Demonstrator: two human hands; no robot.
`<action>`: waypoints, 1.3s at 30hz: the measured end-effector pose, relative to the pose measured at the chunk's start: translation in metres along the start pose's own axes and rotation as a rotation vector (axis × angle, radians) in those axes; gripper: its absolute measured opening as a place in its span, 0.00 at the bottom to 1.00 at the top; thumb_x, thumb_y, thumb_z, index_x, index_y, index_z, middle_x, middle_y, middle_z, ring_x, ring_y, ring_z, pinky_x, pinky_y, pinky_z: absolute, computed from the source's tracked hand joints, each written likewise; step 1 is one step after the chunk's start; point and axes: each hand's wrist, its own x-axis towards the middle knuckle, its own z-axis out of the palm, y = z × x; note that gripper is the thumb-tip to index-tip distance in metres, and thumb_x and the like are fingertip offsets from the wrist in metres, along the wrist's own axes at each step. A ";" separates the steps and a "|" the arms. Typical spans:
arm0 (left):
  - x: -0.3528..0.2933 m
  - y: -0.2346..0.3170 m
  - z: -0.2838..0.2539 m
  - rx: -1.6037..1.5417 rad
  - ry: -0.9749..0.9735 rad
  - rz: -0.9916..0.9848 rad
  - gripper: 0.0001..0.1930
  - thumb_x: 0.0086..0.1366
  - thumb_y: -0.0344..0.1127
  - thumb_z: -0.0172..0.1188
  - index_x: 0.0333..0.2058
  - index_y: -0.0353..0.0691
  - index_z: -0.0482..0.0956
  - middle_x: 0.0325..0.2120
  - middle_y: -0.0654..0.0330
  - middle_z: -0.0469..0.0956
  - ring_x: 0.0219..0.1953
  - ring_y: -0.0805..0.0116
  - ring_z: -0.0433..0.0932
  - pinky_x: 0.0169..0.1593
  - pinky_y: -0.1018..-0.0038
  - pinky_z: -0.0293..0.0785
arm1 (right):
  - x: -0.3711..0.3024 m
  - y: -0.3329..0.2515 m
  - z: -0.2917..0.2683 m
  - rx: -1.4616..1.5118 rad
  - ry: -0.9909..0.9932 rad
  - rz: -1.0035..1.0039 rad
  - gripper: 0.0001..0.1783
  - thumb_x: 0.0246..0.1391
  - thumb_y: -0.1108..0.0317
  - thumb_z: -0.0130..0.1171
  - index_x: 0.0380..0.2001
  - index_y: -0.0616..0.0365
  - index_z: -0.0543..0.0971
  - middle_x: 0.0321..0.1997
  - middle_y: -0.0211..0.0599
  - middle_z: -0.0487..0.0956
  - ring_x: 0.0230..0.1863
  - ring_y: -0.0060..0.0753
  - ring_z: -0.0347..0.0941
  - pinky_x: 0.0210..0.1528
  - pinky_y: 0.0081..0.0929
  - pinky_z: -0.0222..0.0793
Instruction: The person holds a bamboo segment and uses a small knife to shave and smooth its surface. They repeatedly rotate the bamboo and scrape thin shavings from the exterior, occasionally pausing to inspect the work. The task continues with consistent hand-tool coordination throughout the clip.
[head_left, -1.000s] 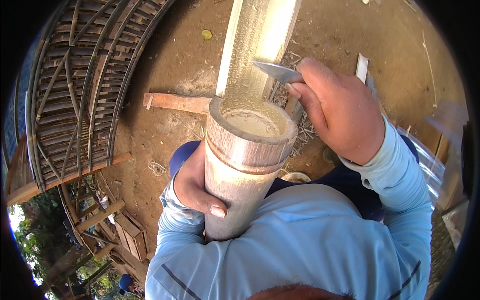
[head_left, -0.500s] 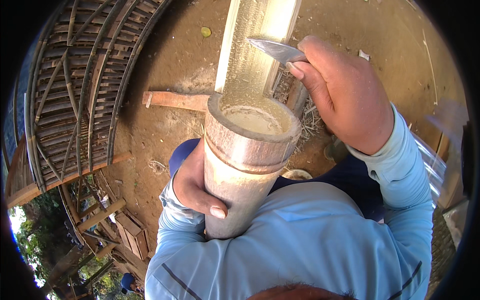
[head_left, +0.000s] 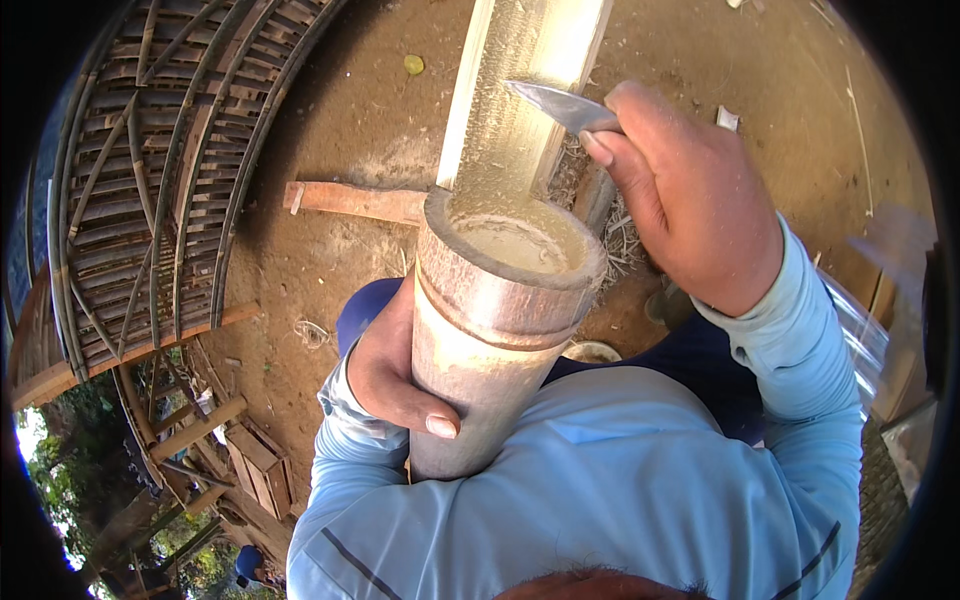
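Head view, looking steeply down the person's chest: a thick bamboo culm [head_left: 500,330] stands propped against the body, its cut end a hollow ring at the near side, with a split, pale inner face running away toward the top edge of the picture. The left hand [head_left: 395,370] is wrapped around the culm's left flank below the dark node ring, fingers closed on it and the thumb lying across the front. The right hand [head_left: 690,200] is closed in a fist around the handle of a knife [head_left: 560,105]; the handle itself is hidden inside the fist, and the bare grey blade points left, resting against the pale split face above the cut end. Both arms wear light blue sleeves. Beyond lies bare brown earth with a reddish wooden slat [head_left: 355,200] lying just left of the culm, and a curved woven bamboo frame [head_left: 150,190] fills the left side.
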 end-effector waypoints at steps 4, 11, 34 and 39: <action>0.001 -0.001 -0.005 0.027 -0.036 0.011 0.70 0.34 0.41 0.83 0.70 0.29 0.44 0.66 0.48 0.62 0.68 0.57 0.61 0.70 0.62 0.52 | -0.005 -0.002 0.001 0.048 -0.049 0.005 0.08 0.65 0.66 0.53 0.35 0.59 0.70 0.26 0.54 0.73 0.29 0.62 0.73 0.28 0.47 0.66; 0.002 0.002 0.001 -0.004 0.015 -0.023 0.69 0.34 0.41 0.83 0.70 0.29 0.44 0.66 0.47 0.62 0.68 0.56 0.61 0.70 0.62 0.52 | -0.008 0.001 0.002 0.070 -0.037 -0.020 0.07 0.64 0.67 0.54 0.35 0.59 0.70 0.24 0.53 0.73 0.28 0.62 0.73 0.28 0.47 0.66; 0.003 -0.003 -0.004 0.013 -0.043 0.027 0.69 0.33 0.40 0.82 0.70 0.29 0.44 0.65 0.47 0.62 0.67 0.56 0.62 0.70 0.62 0.52 | -0.004 0.005 0.001 0.091 -0.095 -0.058 0.07 0.57 0.69 0.58 0.34 0.56 0.71 0.22 0.50 0.76 0.27 0.59 0.75 0.27 0.50 0.69; 0.005 -0.007 -0.012 0.060 -0.146 0.079 0.68 0.34 0.40 0.82 0.70 0.29 0.45 0.65 0.48 0.63 0.67 0.56 0.62 0.70 0.62 0.53 | -0.003 0.003 0.001 0.057 -0.075 -0.030 0.07 0.56 0.70 0.59 0.35 0.56 0.71 0.23 0.49 0.77 0.28 0.59 0.76 0.28 0.50 0.69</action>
